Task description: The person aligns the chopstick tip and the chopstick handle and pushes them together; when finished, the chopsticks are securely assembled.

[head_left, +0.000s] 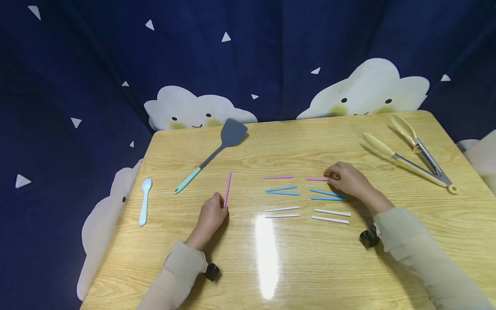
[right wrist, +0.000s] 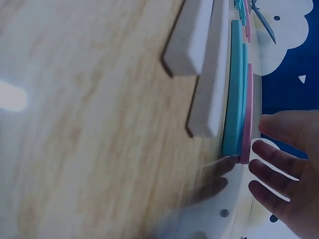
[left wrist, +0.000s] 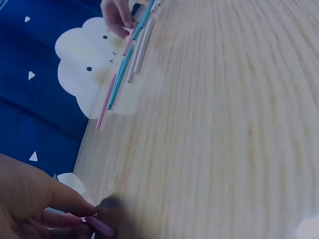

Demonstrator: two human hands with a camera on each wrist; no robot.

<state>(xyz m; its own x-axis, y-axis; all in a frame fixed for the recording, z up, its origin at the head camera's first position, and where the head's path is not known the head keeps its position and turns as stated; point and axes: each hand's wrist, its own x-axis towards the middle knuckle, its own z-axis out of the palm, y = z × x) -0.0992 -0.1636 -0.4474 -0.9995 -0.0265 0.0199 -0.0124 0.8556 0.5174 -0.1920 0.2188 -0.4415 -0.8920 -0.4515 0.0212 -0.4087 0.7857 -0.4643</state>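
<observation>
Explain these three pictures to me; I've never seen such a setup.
No robot here: just a person's bare left hand and right hand. The widest picture comes from a camera worn on the head. The other two come from small black wrist cameras, one per arm. On the wooden table lie a spoon, a spatula, tongs and two groups of sticks, each with two white sticks, two blue sticks and one pink stick. The left hand pinches another pink stick. The right hand is at the right group's pink one; whether it touches is unclear.
</observation>
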